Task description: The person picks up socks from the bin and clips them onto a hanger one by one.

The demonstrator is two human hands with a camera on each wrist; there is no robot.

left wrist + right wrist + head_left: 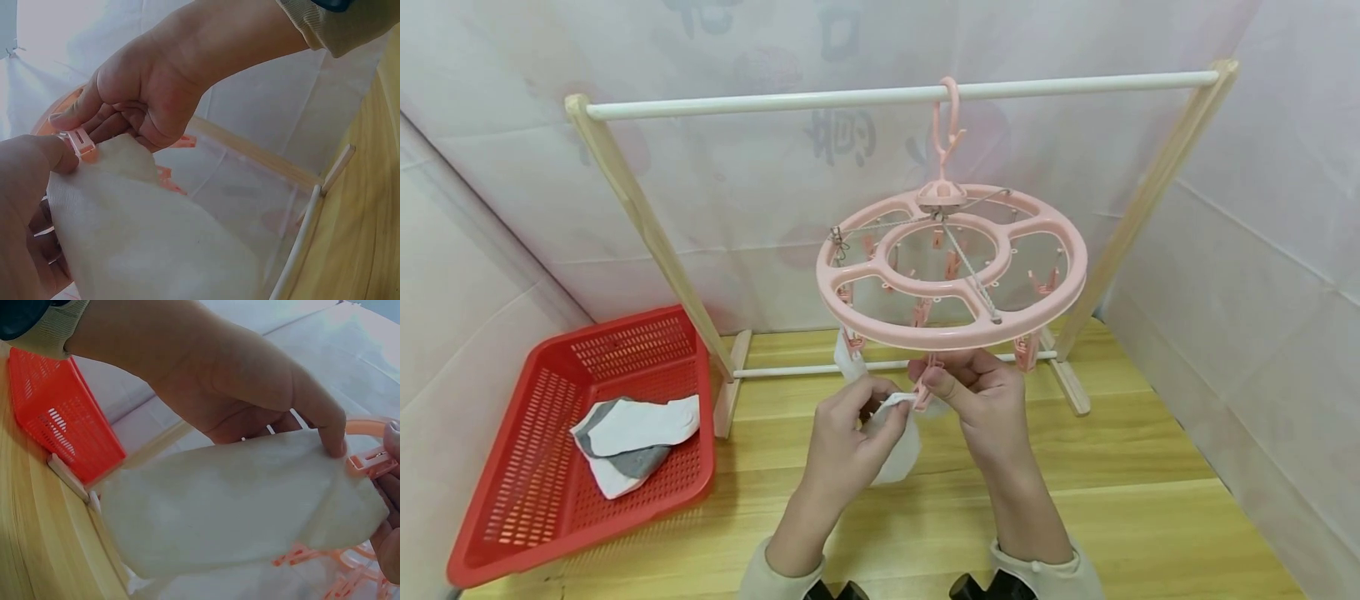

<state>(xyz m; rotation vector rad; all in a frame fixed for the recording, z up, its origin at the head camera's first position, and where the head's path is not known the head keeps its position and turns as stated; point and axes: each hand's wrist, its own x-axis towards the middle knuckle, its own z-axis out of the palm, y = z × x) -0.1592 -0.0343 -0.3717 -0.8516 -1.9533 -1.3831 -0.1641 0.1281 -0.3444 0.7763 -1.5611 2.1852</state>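
Note:
In the head view my left hand point(855, 429) pinches the edge of a white sock point(898, 454) between thumb and fingers. My right hand point(996, 408) grips a pink clothespin point(923, 392) that hangs from the front rim of the round pink drying hanger point(951, 337). The sock's edge lies at the clothespin's tip. In the left wrist view the sock point(156, 231) hangs down beside the clothespin point(81, 144); whether the clothespin bites the cloth I cannot tell. The right wrist view shows the sock point(231, 506) spread out below the left hand's fingers.
The hanger hooks over a white rod point(760, 103) on a wooden stand point(640, 217). Several more clothespins point(1026, 352) dangle from it; a white cloth piece point(847, 357) hangs behind, at left. A red basket point(497, 550) at left holds white and grey socks point(640, 425).

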